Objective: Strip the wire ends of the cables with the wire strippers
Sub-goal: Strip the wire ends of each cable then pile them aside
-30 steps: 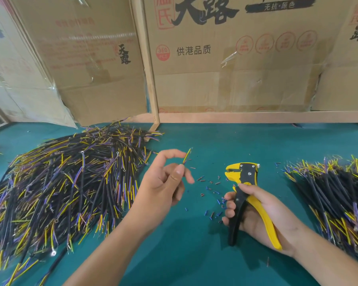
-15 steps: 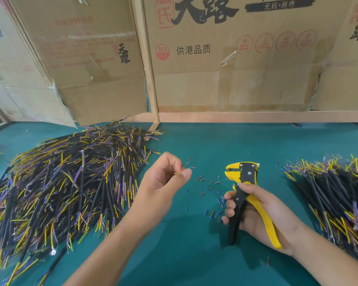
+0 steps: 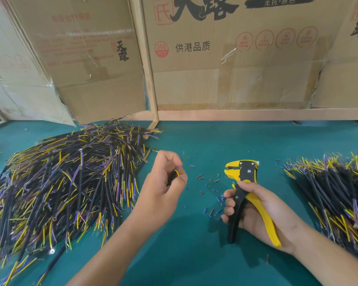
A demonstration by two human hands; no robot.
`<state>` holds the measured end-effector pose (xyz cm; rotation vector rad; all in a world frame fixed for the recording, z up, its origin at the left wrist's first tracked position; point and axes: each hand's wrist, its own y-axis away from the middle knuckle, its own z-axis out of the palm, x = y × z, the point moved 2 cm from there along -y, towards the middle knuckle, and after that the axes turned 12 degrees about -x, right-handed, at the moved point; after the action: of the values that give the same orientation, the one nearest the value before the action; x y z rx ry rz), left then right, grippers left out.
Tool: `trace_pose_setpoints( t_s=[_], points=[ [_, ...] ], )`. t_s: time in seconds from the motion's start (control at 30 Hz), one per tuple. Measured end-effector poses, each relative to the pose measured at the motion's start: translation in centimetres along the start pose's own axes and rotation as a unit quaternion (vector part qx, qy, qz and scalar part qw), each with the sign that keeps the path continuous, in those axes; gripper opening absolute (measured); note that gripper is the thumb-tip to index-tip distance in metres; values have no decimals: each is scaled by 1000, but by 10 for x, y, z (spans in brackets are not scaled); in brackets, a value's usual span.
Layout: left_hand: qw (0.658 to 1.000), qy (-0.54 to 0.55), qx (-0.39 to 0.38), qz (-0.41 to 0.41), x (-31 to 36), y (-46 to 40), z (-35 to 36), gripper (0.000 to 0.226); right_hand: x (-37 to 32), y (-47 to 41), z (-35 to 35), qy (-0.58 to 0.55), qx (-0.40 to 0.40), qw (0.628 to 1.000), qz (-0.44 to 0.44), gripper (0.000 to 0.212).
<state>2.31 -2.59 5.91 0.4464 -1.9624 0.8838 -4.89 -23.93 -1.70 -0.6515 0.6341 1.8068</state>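
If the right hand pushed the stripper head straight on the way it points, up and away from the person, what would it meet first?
Going by this view, nothing close: the right hand aims the yellow-and-black wire stripper over bare teal tabletop, so the wooden rail under the cardboard boxes would probably come first. Depth is unclear.
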Motion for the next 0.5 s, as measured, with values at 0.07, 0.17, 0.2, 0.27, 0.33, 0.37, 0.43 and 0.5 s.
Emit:
trace_pose_setpoints(
  t_s=[0.07,0.17,0.2,0.27,0.33,0.37,0.43,0.5],
  points=[
    [1000,-20,2,5,1,1,0,14,-1,3,5,5,9,1000,-7,46],
    [998,-58,11,3,1,2,-1,15,-2,5,10,4,8,1000,-11,44],
    [997,-73,12,4,2,3,-2,15,-2,6,9,3,5,1000,-11,43],
    [995,-101,14,9,3,4,-2,16,-2,5,7,5,1,1000,-8,44],
    [993,-113,15,13,3,5,-2,17,-1,2,3,5,6,1000,-5,46],
    [993,-116,15,15,3,5,-2,17,0,1,1,5,9,1000,-4,46],
    [992,-123,20,17,2,5,-2,18,1,-2,-3,1,7,1000,2,45],
    [991,-133,21,20,1,6,-2,18,1,-3,-7,-6,0,1000,7,44]
  ],
)
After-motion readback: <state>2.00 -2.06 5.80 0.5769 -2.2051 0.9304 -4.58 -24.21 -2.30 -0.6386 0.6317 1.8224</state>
